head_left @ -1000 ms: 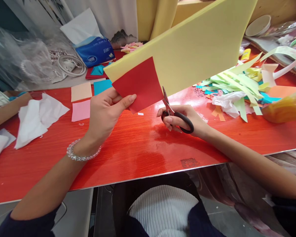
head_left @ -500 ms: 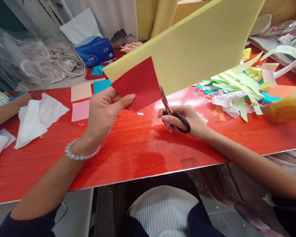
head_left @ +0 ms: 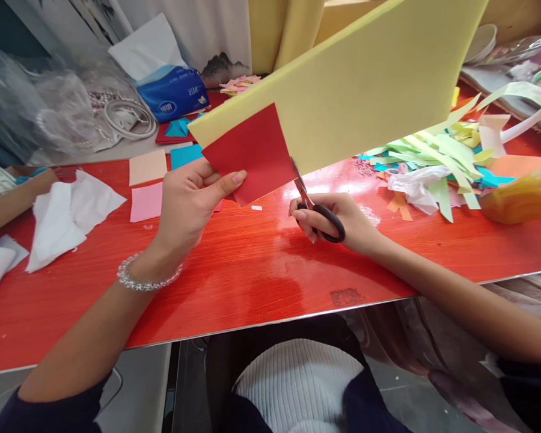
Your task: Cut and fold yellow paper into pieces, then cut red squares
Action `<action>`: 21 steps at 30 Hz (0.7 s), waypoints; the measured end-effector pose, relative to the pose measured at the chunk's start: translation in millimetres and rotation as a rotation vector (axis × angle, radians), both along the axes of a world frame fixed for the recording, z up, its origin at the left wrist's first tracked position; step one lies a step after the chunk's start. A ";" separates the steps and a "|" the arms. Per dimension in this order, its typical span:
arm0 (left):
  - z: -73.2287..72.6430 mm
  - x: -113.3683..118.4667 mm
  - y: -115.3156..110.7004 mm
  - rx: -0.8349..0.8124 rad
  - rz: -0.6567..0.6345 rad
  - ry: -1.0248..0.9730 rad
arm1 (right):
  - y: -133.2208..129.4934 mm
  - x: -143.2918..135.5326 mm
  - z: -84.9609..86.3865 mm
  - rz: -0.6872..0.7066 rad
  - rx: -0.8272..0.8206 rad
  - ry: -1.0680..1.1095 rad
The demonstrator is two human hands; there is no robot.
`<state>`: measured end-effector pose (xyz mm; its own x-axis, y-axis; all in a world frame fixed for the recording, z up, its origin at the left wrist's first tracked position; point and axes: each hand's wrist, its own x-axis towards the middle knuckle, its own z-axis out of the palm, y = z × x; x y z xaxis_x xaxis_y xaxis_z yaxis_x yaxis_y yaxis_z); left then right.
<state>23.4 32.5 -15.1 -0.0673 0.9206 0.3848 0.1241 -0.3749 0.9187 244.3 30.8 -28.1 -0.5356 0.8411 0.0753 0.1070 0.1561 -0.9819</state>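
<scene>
My left hand (head_left: 192, 201) pinches a square of red paper (head_left: 256, 150) together with a large sheet of yellow paper (head_left: 356, 90) behind it, thumb on the red side. The yellow sheet is held up off the table and slants toward the upper right. In my right hand (head_left: 338, 219) is a pair of scissors with black handles (head_left: 327, 222). Their blades point up and meet the sheet's lower edge, right beside the red square's right side. Part of the blades is hidden by the paper.
On the red table (head_left: 234, 282) lie a pink square (head_left: 145, 202), a peach square (head_left: 147, 167) and crumpled tissue (head_left: 72, 210). Paper strips (head_left: 433, 156) are heaped at the right. A blue tissue pack (head_left: 171, 93) and a cardboard box (head_left: 18, 201) stand at the left.
The scissors have shifted very slightly left and the yellow sheet has tilted a little. Both hands keep their hold.
</scene>
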 end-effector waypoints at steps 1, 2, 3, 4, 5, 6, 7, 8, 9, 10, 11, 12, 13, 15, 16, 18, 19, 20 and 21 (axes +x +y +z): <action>0.5 0.1 -0.3 -0.008 0.009 0.003 | -0.1 0.0 -0.2 0.000 0.003 -0.001; 1.1 0.1 -0.7 -0.018 0.016 0.006 | -0.2 0.0 -0.3 -0.002 0.006 -0.002; 1.8 0.1 -1.2 -0.030 0.018 0.010 | -0.4 0.0 -0.5 -0.004 0.008 -0.001; 2.5 0.1 -1.7 -0.041 0.020 0.014 | -0.6 -0.2 -0.6 -0.008 0.009 -0.001; 3.1 0.0 -2.1 -0.054 0.020 0.016 | -0.9 -0.3 -0.8 -0.010 0.009 0.001; 3.6 -0.1 -2.4 -0.067 0.017 0.016 | -1.2 -0.6 -0.9 -0.012 0.009 0.001; 3.9 -0.1 -2.5 -0.073 0.015 0.013 | -1.4 -0.8 -1.0 -0.012 0.009 0.001; 3.9 -0.1 -2.4 -0.070 0.015 0.006 | -1.7 -1.1 -1.2 -0.011 0.009 0.001; 3.9 -0.1 -2.3 -0.063 0.014 0.000 | -1.8 -1.4 -1.3 -0.010 0.009 -0.001; 3.7 0.1 -2.1 -0.052 0.013 -0.006 | -1.9 -1.6 -1.4 -0.009 0.011 -0.004; 3.6 0.3 -1.9 -0.044 0.009 -0.010 | -1.9 -1.8 -1.6 -0.008 0.013 -0.007; 3.6 0.6 -1.7 -0.040 0.005 -0.012 | -1.9 -1.9 -1.7 -0.007 0.017 -0.011; 3.7 0.9 -1.7 -0.038 -0.001 -0.014 | -1.8 -1.9 -1.8 -0.006 0.021 -0.014; 4.4 1.4 -2.1 -0.042 -0.010 -0.014 | -1.6 -1.7 -2.0 -0.006 0.031 -0.020; 4.7 1.5 -2.4 -0.047 -0.008 -0.010 | -1.5 -1.5 -2.1 -0.007 0.035 -0.024; 5.2 1.3 -2.9 -0.066 -0.003 0.002 | -1.3 -1.1 -2.2 -0.010 0.038 -0.031; 5.1 1.0 -2.9 -0.071 0.000 0.006 | -1.3 -1.0 -2.3 -0.012 0.038 -0.033; 4.7 0.7 -2.6 -0.070 0.004 0.007 | -1.2 -1.0 -2.4 -0.016 0.038 -0.034; 4.0 0.3 -2.0 -0.065 0.007 0.005 | -1.2 -1.1 -2.6 -0.020 0.038 -0.033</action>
<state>23.7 30.5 -11.1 -0.0718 0.9432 0.3244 0.1314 -0.3135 0.9405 243.2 29.5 -30.7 -0.5217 0.8483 0.0901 0.1427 0.1910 -0.9712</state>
